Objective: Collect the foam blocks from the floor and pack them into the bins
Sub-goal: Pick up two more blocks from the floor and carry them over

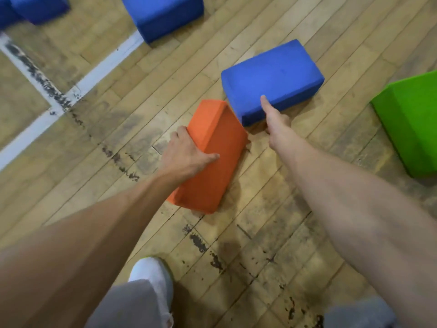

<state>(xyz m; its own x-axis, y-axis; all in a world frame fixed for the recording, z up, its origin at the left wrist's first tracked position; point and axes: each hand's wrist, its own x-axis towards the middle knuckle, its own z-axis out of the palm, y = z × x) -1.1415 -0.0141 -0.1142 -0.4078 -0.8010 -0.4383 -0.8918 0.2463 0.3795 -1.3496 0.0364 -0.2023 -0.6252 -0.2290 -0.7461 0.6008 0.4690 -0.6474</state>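
Note:
An orange foam block (212, 162) lies on the wooden floor in the middle of the view. My left hand (186, 152) grips its left long side, thumb on top and fingers down the far edge. Just beyond it lies a blue foam block (272, 76). My right hand (275, 121) holds that block's near edge, thumb up on the top face and fingers tucked beneath where I cannot see them. No bin is in view.
A green foam block (411, 121) sits at the right edge. Two more blue blocks (165, 15) (37, 8) lie at the top. White painted lines (59, 100) cross the worn floor at left. My white shoe (151, 273) stands near the bottom.

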